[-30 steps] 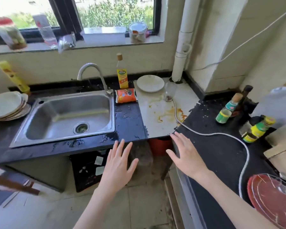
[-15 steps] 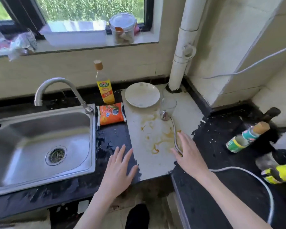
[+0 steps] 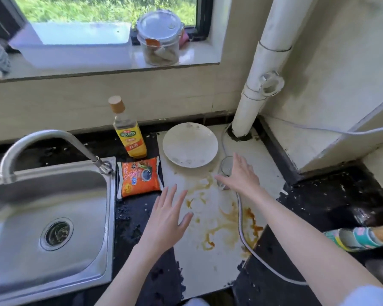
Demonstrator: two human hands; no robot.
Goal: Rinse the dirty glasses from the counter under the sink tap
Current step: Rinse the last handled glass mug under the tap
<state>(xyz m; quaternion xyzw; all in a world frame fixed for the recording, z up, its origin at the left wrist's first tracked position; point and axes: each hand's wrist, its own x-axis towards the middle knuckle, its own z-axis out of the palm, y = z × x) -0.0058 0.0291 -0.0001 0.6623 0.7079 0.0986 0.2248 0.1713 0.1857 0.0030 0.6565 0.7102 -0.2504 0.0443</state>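
Reaching across the stained white counter slab (image 3: pixel 210 257), the right hand (image 3: pixel 241 176) lay spread in front of a clear drinking glass (image 3: pixel 226 167), its fingers straight and its thumb pointing left; whether the palm touched the glass could not be told, and nothing was gripped. The glass stood upright on the slab, just right of a round white plate (image 3: pixel 190 145) and near the foot of a white drain pipe (image 3: pixel 259 85), with brown smears of spilled sauce in front of it. The left hand (image 3: pixel 167 219) hovered lower, over the boundary of the slab and the black countertop (image 3: pixel 128 226), fingers straight and parted, holding nothing. A grey hose (image 3: pixel 241 226) ran under the right forearm. An orange food packet (image 3: pixel 139 176) and a yellow-labelled bottle with a tan cap (image 3: pixel 128 133) sat between the plate and the stainless steel sink (image 3: pixel 31 272), whose curved tap (image 3: pixel 42 140) arched over the basin.
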